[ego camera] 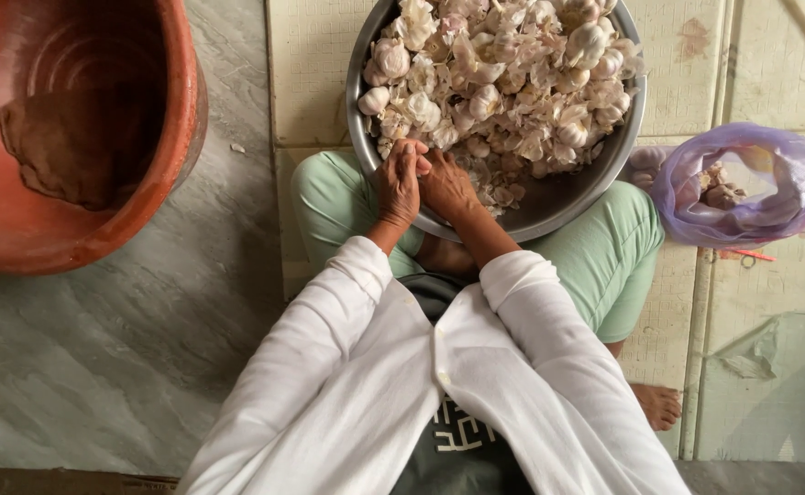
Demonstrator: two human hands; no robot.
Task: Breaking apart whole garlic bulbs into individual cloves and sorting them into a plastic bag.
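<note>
- A large red-brown clay pot [72,128] fills the upper left corner, standing on grey stone floor [100,367]; a darker patch shows on its inner wall.
- A wide, round metal bowl [549,206] rests on the seated person's lap, between knees in pale green trousers [604,257]. It is heaped with garlic bulbs [503,73] and loose papery white and pink skins.
- The garlic likely handles as light and firm, with dry, brittle skin that flakes and slides off; a bulb is best pinched around its body, with the thumbs working at the seams between cloves.
- A thin, translucent purple plastic bag [751,183] lies crumpled and open on the cream tiles to the right of the bowl, just beside the knee. It holds a few pale lumps, too blurred to name. It carries no label or print that can be seen.
- The left hand [398,188] and right hand [446,188] meet at the near rim of the bowl, touching each other. Both sets of fingers are curled closed and pressed together, apparently around a small piece of garlic that is hidden inside the grip.
</note>
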